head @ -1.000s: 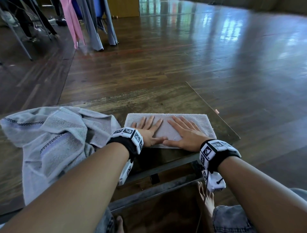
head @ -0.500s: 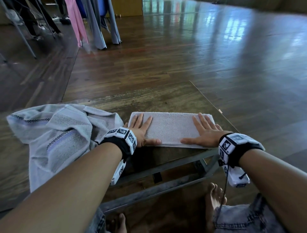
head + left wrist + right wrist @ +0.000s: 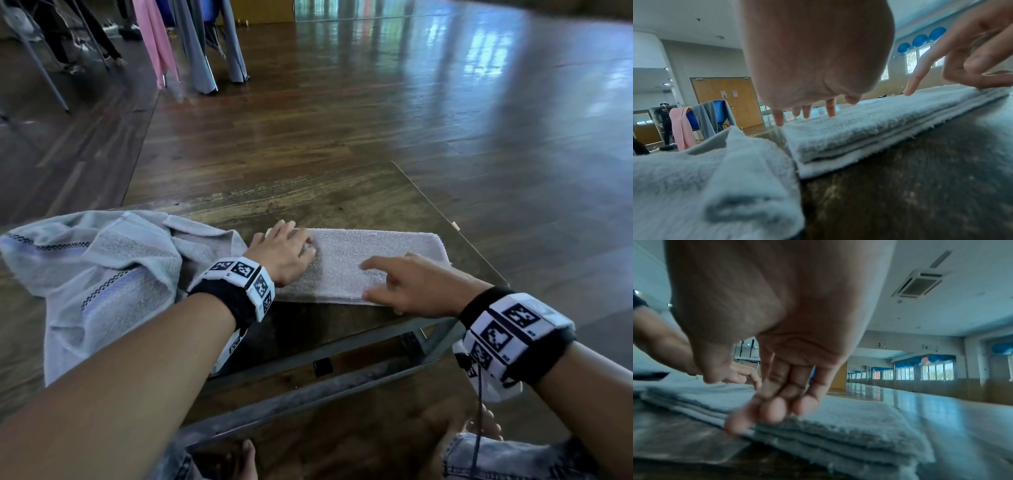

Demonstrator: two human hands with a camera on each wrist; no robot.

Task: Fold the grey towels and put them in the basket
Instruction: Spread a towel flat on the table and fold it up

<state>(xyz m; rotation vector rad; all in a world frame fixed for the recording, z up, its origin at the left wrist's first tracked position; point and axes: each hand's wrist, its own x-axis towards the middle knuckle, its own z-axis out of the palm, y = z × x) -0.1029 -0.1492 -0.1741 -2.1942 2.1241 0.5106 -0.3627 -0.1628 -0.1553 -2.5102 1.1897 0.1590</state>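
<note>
A folded grey towel [image 3: 363, 263] lies flat near the front edge of the wooden table [image 3: 308, 202]. My left hand [image 3: 301, 245] is arched over the towel's left end, its fingertips [image 3: 779, 121] down at the far left corner. My right hand [image 3: 371, 279] hovers over the near edge toward the right, index finger stretched left. Its other fingertips [image 3: 766, 410] touch the top layer of the folded grey towel [image 3: 838, 426], and the thumb stands apart. Neither hand plainly grips the cloth. A second grey towel [image 3: 102, 274], crumpled, lies left of it. No basket is in view.
The table's right edge [image 3: 445, 219] is close to the folded towel's right end. A metal frame [image 3: 308, 394] runs under the front edge, with my bare feet below. Far off at the back left, pink and grey cloths [image 3: 161, 44] hang over a chair.
Both hands lay flat on the towel's middle, then slid apart. The left is now arched at the left end. The right palm has lifted, only fingertips touching the near edge.
</note>
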